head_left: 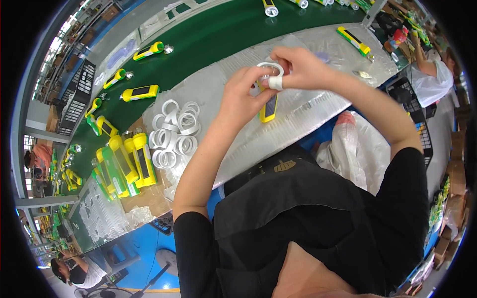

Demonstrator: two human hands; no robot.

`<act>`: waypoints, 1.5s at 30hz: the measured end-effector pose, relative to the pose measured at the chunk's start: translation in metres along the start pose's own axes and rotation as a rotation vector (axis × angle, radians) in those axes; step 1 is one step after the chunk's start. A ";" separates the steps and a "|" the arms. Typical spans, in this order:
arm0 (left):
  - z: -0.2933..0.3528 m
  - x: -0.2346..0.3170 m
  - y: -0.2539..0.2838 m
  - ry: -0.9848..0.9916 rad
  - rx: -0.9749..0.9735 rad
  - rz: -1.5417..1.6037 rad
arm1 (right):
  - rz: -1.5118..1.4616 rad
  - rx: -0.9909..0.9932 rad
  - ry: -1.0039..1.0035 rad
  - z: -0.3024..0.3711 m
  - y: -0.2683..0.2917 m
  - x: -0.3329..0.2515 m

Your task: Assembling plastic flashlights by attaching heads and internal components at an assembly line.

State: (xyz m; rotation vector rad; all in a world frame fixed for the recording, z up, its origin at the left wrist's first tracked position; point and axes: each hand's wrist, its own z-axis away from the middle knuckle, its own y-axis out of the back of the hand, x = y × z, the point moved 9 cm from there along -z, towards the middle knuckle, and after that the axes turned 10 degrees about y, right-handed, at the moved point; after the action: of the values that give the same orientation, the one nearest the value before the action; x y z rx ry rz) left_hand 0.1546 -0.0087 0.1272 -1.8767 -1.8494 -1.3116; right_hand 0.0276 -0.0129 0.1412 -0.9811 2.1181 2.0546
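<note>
Over the wrapped bench top, my left hand [242, 97] and my right hand [304, 70] meet with bent fingers. Between them is the head end of a yellow flashlight [269, 110] with a dark panel on its side; its lower body points toward me. My left fingers and thumb close about that head end. A white ring [271, 65] is pinched in my right fingers at the clear lens part. Another white ring [275, 83] sits by my right fingers; whether it is worn on one is hard to tell. Fingers partly hide the flashlight's head.
Left of my left forearm lies a pile of white rings [175, 124]. Beyond it, several yellow and green flashlights [141, 159] are heaped on cardboard. More flashlights [140, 93] lie along the green belt [208, 47]. One flashlight [354, 40] rests at the right. A co-worker [431, 74] sits far right.
</note>
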 end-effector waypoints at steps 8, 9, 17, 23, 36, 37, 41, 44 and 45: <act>0.013 -0.038 0.024 0.290 0.110 0.527 | -0.675 0.503 0.016 0.026 -0.136 -0.004; 0.012 -0.040 0.018 0.356 0.048 0.527 | -0.713 0.495 -0.040 0.023 -0.141 -0.007; -0.007 0.074 0.051 -0.250 -0.051 0.445 | -0.959 -0.168 0.496 -0.018 -0.100 -0.024; -0.086 -0.053 0.060 -0.347 0.064 -0.303 | 0.031 0.291 0.585 -0.166 -0.027 0.043; -0.139 -0.431 0.218 1.211 0.190 -0.262 | 0.684 0.026 0.373 -0.294 -0.015 0.271; -0.138 -0.425 0.220 1.182 0.225 -0.231 | 0.688 0.022 0.374 -0.287 -0.013 0.263; -0.138 -0.333 0.175 0.963 0.101 0.001 | 0.344 0.286 0.465 -0.236 0.017 0.193; -0.125 -0.232 0.115 0.743 -0.241 0.195 | 0.212 0.285 0.630 -0.200 0.013 0.091; -0.119 -0.197 0.094 0.635 -0.334 0.225 | 0.188 0.252 0.667 -0.187 0.009 0.061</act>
State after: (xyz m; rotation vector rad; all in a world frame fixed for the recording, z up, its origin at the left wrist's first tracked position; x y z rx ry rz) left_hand 0.2199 -0.2470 0.1023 -1.4783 -1.1246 -1.9252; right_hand 0.0485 -0.2083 0.1466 -1.6472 2.7792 1.5960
